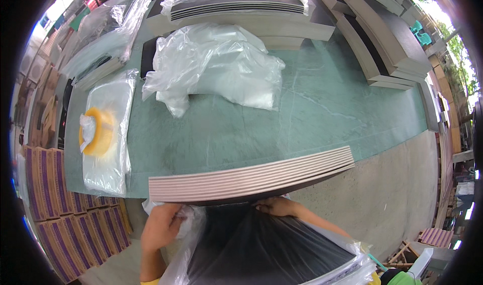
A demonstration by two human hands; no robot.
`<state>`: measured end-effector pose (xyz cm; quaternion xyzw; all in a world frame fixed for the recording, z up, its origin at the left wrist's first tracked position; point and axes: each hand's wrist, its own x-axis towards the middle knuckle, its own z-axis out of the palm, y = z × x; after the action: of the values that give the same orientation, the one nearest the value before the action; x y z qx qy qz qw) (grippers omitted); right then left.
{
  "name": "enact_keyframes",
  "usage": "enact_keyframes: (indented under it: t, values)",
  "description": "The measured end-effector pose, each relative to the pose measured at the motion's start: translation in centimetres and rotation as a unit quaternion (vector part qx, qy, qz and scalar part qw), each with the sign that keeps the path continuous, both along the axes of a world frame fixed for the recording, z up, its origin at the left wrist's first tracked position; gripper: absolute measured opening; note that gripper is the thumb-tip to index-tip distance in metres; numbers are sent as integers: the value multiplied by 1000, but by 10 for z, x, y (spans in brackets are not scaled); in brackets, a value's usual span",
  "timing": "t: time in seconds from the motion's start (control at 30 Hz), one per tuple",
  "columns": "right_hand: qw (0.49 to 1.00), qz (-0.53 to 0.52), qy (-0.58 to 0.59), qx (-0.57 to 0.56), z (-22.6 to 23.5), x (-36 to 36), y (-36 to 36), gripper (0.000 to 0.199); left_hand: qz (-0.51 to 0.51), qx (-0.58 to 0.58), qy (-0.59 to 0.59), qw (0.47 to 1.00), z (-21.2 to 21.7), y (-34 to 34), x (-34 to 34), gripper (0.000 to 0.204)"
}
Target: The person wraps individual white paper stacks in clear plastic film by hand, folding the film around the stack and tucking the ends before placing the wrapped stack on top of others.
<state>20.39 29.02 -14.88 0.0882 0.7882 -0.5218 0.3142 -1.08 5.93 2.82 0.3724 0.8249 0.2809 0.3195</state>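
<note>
Close to my body is a clear plastic bag (196, 244) with a black board (251, 247) showing through it. My left hand (163, 227) is closed on bunched plastic at the bag's left far corner. Near the middle of the bag's far edge, my right hand (275, 206) has its fingers curled in and pressed on the plastic; their tips are partly hidden. Just beyond both hands, a stack of boards (251, 176) with pale edges and a dark face lies at the table's near edge, slanting up to the right.
The green table (241, 134) bears a heap of clear plastic (216, 66), a pile of flat bags (108, 169) and a yellow tape roll (98, 131) on them. More board stacks (387, 43) line the back and right. Striped cartons (75, 224) stand on the floor at left.
</note>
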Motion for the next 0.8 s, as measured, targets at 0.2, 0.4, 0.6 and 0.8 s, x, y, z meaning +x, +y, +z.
enact_keyframes:
  t: [0.2,0.4,0.6,0.8]
  values:
    - [999,-14,-11,36,-4,0,-5,35,15,172,62,983,21,13,21,26]
    - [987,26,142,-66,59,-11,-3,37,-306,-1,90,948,-138,3,55,23]
    - [957,-58,252,-128,161,-38,-15,34,-165,159,-120,966,0,65,61,17]
    - [830,-303,205,-421,172,-24,2,29,95,276,-125,948,15,23,41,27]
